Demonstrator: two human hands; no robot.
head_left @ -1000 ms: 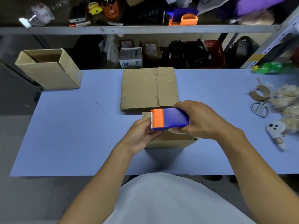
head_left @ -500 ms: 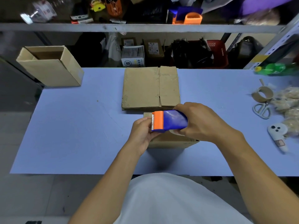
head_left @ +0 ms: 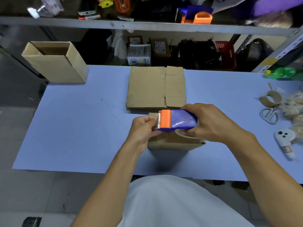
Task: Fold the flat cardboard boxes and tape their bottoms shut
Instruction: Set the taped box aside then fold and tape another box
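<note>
A blue and orange tape dispenser hovers just above a folded cardboard box near the table's front edge. My right hand grips the dispenser's blue body from the right. My left hand pinches the clear tape end at the orange toothed cutter. Most of the box top is hidden under both hands. Behind the box lies a stack of flat cardboard boxes.
An assembled open box stands at the blue table's far left corner. At the right lie an empty tape core, scissors, a white tool and crumpled tape scraps. A cluttered shelf runs behind the table.
The hands and dispenser have stayed over the box. My left fingers have closed a little tighter at the cutter edge. The view shifted slightly.
</note>
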